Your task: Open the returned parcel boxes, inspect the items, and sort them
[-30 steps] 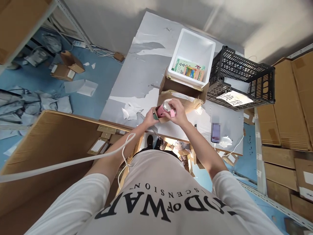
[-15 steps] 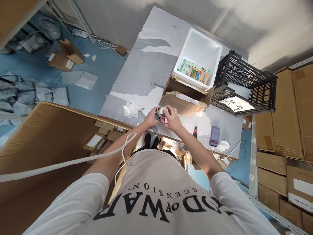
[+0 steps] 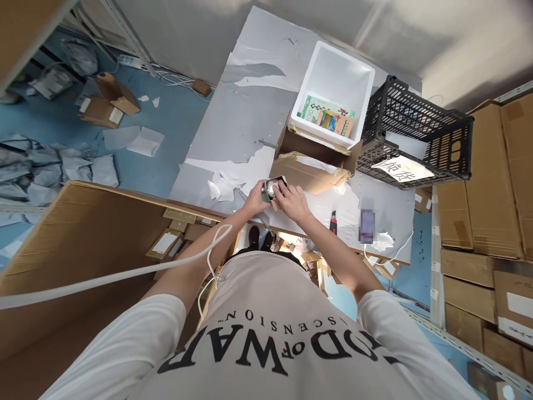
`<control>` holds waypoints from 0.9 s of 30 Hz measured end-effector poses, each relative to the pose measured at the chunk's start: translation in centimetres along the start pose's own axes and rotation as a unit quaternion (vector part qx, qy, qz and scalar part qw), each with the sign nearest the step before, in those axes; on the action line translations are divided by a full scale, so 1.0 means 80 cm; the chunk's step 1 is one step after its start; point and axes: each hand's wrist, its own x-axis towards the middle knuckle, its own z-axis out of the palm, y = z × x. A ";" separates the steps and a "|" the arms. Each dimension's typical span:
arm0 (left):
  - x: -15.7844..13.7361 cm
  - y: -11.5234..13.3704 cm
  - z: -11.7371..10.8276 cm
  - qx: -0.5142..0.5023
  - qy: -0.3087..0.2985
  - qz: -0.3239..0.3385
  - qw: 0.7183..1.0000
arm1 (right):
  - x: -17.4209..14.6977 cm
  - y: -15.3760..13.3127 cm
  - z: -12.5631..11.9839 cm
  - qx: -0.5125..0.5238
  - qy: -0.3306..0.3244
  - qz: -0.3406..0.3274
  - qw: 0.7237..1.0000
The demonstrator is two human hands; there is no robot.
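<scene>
At the table's near edge my left hand (image 3: 257,201) is wrapped round the left side of a small dark-green box (image 3: 265,195) with its top open. A shiny silver, round-topped object (image 3: 272,188) sits in the box's opening; its lower part is hidden, so its kind cannot be made out. My right hand (image 3: 293,203) is closed at the right side, with its fingertips on the silver object and the box's raised flap. Just beyond my hands stands an open cardboard box (image 3: 310,176). Torn white paper (image 3: 225,185) lies to the left of them.
A white foam box (image 3: 338,72) holding printed cards (image 3: 328,118) stands behind the cardboard box. To its right is a black plastic crate (image 3: 416,119) with a handwritten sheet. A red utility knife (image 3: 333,222) and a phone on a cable (image 3: 367,226) lie at the right.
The silver object has gone lower into the small box, and a box flap now shows beside it. My right fingers have shifted over its top. The view has moved slightly.
</scene>
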 end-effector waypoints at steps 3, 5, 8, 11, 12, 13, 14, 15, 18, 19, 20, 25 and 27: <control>-0.002 -0.011 0.002 0.007 0.004 0.007 1.000 | 0.007 -0.007 -0.018 -0.096 -0.092 -0.003 0.991; -0.004 -0.021 0.004 0.012 0.004 0.020 1.000 | 0.012 -0.012 -0.028 -0.164 -0.151 -0.003 0.975; -0.005 -0.035 0.005 0.029 -0.002 0.044 0.999 | 0.016 -0.016 -0.039 -0.210 -0.191 0.005 0.959; -0.005 -0.041 0.004 0.056 -0.003 0.080 0.995 | 0.014 -0.011 -0.043 -0.183 -0.185 0.004 0.966; -0.005 -0.040 0.004 0.067 -0.006 0.093 0.993 | 0.011 -0.006 -0.043 -0.158 -0.178 -0.002 0.971; -0.005 -0.038 0.003 0.080 -0.009 0.104 0.991 | 0.007 0.000 -0.042 -0.126 -0.166 -0.012 0.978; -0.005 -0.035 0.002 0.095 -0.014 0.111 0.989 | 0.002 0.006 -0.039 -0.091 -0.146 -0.022 0.985; -0.006 -0.033 0.001 0.110 -0.018 0.114 0.987 | -0.003 0.014 -0.036 -0.055 -0.110 -0.024 0.992; -0.006 -0.025 -0.002 0.140 -0.028 0.114 0.983 | -0.018 0.035 -0.020 0.033 0.053 0.010 0.998; -0.005 -0.024 -0.004 0.143 -0.032 0.113 0.983 | -0.021 0.041 -0.014 0.051 0.087 0.008 0.995; -0.004 -0.023 -0.006 0.143 -0.035 0.111 0.983 | -0.022 0.047 -0.008 0.063 0.096 -0.010 0.993; 0.005 -0.017 -0.019 0.142 -0.055 0.110 0.982 | -0.009 0.061 0.004 0.018 0.001 -0.118 0.993; 0.007 -0.010 -0.024 0.139 -0.057 0.123 0.981 | -0.001 0.061 0.003 -0.003 -0.010 -0.112 0.994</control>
